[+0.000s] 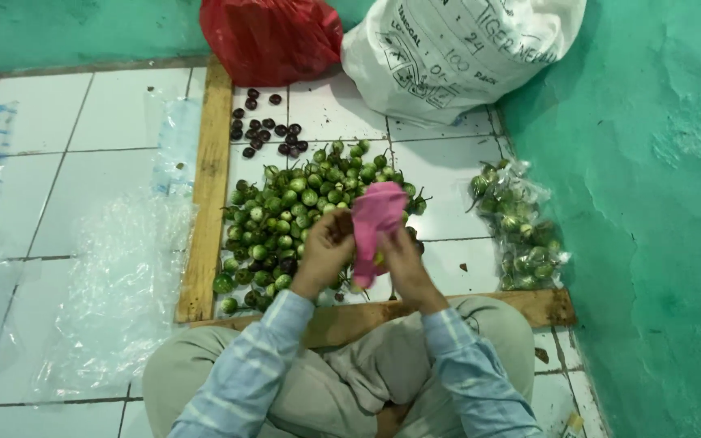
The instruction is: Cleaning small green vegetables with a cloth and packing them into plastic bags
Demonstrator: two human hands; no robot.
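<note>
Sitting cross-legged on a white tiled floor (pixel 107 122), a person in a striped blue shirt and khaki trousers holds a pink cloth (pixel 375 219) up between both hands, just above a heap of small round green eggplants (pixel 294 215). The left hand (pixel 326 247) has its fingers curled closed around the left edge of the cloth, and the right hand (pixel 399 259) pinches the lower right part of it, so both hands are closed on the same piece of fabric; whether a vegetable sits inside the folds cannot be told. The green heap lies within a rough frame of wooden planks (pixel 204 186), one running along its left side and another across the front, just ahead of the person's knees. Beyond the heap, a smaller scatter of dark purple round fruits (pixel 265 130) lies on the tiles. To the right, near the green wall (pixel 651 203), a clear plastic bag (pixel 521 235) is packed with more green eggplants. At the far end stand a red plastic bag (pixel 273 36) and a large white sack (pixel 448 53), touching side by side. Crumpled clear plastic sheets (pixel 115 276) are spread on the floor to the left of the planks.
</note>
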